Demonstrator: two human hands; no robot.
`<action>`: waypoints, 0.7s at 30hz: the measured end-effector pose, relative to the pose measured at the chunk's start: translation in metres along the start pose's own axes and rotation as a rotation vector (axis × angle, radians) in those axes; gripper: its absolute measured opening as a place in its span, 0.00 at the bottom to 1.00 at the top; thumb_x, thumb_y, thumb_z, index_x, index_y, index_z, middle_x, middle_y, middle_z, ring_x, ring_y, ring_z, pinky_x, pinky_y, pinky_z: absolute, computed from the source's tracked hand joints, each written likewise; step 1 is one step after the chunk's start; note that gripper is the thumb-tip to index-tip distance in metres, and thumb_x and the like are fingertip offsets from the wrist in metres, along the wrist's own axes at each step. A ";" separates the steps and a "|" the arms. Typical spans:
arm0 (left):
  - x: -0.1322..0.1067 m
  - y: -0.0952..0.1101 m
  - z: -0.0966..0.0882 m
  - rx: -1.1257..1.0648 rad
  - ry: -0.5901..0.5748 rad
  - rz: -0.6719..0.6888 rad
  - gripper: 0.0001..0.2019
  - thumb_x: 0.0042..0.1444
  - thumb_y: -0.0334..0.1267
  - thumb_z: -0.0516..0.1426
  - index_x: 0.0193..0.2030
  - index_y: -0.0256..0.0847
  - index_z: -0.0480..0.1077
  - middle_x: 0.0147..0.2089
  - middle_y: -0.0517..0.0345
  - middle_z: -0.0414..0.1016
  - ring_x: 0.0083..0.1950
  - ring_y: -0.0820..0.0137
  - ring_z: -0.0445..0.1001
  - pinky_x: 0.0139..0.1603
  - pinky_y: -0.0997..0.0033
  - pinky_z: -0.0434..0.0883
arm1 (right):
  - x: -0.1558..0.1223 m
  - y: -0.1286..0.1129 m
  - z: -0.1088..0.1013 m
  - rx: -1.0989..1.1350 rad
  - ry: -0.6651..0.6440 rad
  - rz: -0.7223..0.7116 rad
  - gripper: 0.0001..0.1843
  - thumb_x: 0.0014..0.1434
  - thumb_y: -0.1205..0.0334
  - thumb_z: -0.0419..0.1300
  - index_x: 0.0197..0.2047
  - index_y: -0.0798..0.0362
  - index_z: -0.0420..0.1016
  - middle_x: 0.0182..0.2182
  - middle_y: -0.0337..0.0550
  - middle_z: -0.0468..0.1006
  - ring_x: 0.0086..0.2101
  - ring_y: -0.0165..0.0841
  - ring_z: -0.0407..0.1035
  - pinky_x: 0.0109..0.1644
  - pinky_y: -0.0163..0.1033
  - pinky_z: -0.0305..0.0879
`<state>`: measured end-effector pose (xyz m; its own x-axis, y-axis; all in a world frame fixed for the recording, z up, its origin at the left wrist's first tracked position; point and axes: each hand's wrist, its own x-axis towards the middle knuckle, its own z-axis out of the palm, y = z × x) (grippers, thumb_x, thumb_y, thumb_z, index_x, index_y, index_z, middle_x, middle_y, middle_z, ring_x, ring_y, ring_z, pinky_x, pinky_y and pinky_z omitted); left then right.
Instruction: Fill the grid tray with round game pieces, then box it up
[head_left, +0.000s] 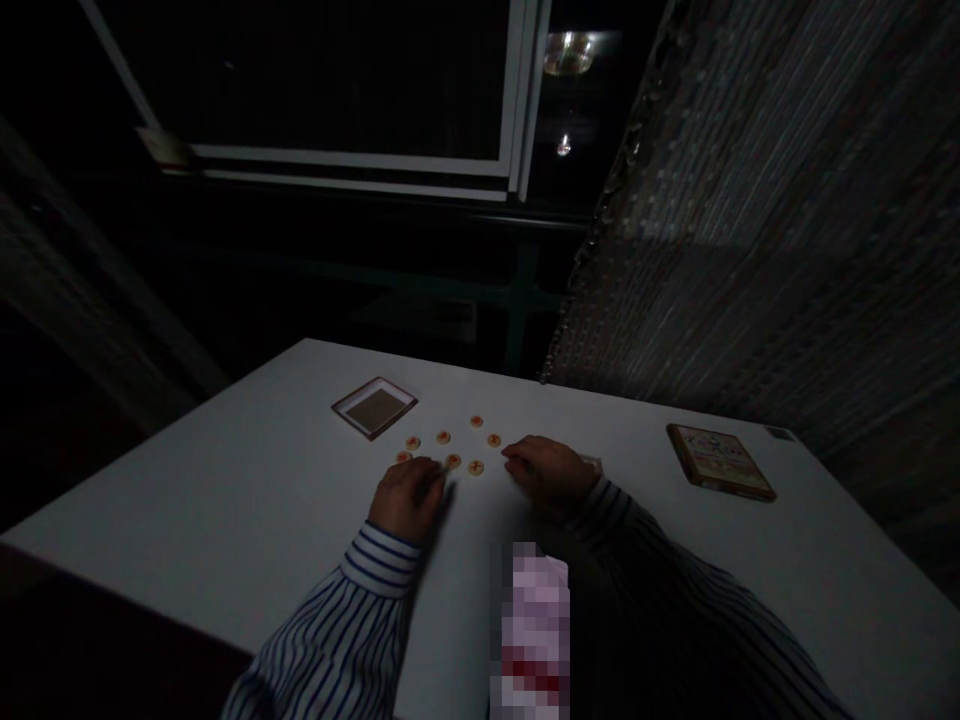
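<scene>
Flat round discs (475, 467) dot the smooth white desk (225, 480); left hand (407, 498) and right hand (553, 476) curl palm-down beside them, whether pinching anything I cannot tell

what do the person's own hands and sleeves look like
The left hand and right hand wear no gloves. The left sleeve is whitish with dark blue lengthwise stripes; on its cuff they run crosswise. The right sleeve is striped too, but deep in shadow.
</scene>
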<state>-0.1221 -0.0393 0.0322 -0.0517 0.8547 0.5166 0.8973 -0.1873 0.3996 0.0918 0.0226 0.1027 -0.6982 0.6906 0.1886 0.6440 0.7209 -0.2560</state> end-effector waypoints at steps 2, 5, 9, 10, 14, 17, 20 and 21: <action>-0.002 -0.008 0.001 0.064 -0.009 -0.012 0.13 0.48 0.42 0.51 0.38 0.40 0.69 0.39 0.52 0.72 0.42 0.65 0.68 0.45 0.63 0.64 | 0.006 -0.006 0.007 0.006 -0.004 -0.028 0.15 0.54 0.61 0.48 0.42 0.56 0.68 0.39 0.45 0.72 0.40 0.31 0.64 0.45 0.36 0.57; -0.004 -0.017 0.005 0.142 -0.003 -0.026 0.15 0.47 0.44 0.51 0.39 0.39 0.69 0.41 0.49 0.71 0.44 0.63 0.67 0.46 0.62 0.63 | 0.016 -0.012 0.019 -0.007 -0.022 -0.062 0.15 0.54 0.61 0.47 0.42 0.55 0.68 0.39 0.46 0.72 0.40 0.31 0.63 0.46 0.36 0.56; -0.005 -0.026 0.010 0.183 -0.026 0.001 0.16 0.45 0.45 0.53 0.38 0.39 0.70 0.44 0.47 0.70 0.46 0.60 0.66 0.47 0.58 0.62 | 0.027 -0.018 0.036 -0.040 -0.091 -0.077 0.15 0.55 0.61 0.46 0.42 0.54 0.67 0.39 0.45 0.71 0.41 0.31 0.63 0.46 0.36 0.55; -0.006 -0.027 0.011 0.186 -0.041 -0.002 0.16 0.44 0.46 0.53 0.38 0.40 0.70 0.44 0.47 0.69 0.47 0.59 0.65 0.47 0.57 0.62 | 0.029 -0.020 0.039 -0.052 -0.114 -0.077 0.15 0.55 0.60 0.46 0.42 0.54 0.67 0.39 0.45 0.71 0.41 0.31 0.63 0.46 0.36 0.55; -0.006 -0.029 0.013 0.190 -0.089 -0.032 0.16 0.42 0.45 0.54 0.37 0.41 0.70 0.46 0.47 0.68 0.49 0.56 0.62 0.47 0.52 0.60 | 0.036 -0.028 0.050 -0.103 -0.165 -0.067 0.16 0.54 0.60 0.46 0.44 0.54 0.66 0.39 0.46 0.70 0.41 0.32 0.63 0.45 0.37 0.55; -0.005 -0.029 0.013 0.206 -0.106 -0.047 0.16 0.43 0.46 0.54 0.37 0.42 0.70 0.47 0.47 0.67 0.51 0.55 0.60 0.48 0.50 0.58 | 0.040 -0.034 0.055 -0.128 -0.182 -0.070 0.16 0.54 0.59 0.46 0.44 0.54 0.66 0.38 0.46 0.71 0.39 0.33 0.63 0.44 0.37 0.56; -0.004 -0.030 0.013 0.215 -0.123 -0.052 0.16 0.43 0.46 0.54 0.38 0.42 0.70 0.48 0.47 0.66 0.52 0.54 0.59 0.48 0.48 0.56 | 0.043 -0.038 0.058 -0.144 -0.184 -0.075 0.16 0.54 0.59 0.46 0.44 0.54 0.66 0.38 0.46 0.70 0.39 0.34 0.63 0.42 0.38 0.56; -0.004 -0.030 0.013 0.215 -0.131 -0.053 0.16 0.43 0.46 0.54 0.38 0.42 0.70 0.49 0.47 0.66 0.52 0.54 0.59 0.48 0.47 0.56 | 0.043 -0.038 0.058 -0.150 -0.182 -0.076 0.16 0.53 0.59 0.46 0.44 0.54 0.66 0.38 0.46 0.70 0.39 0.34 0.63 0.42 0.38 0.56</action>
<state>-0.1430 -0.0303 0.0083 -0.0570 0.9185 0.3912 0.9682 -0.0448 0.2463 0.0187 0.0213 0.0652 -0.7828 0.6218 0.0242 0.6169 0.7805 -0.1013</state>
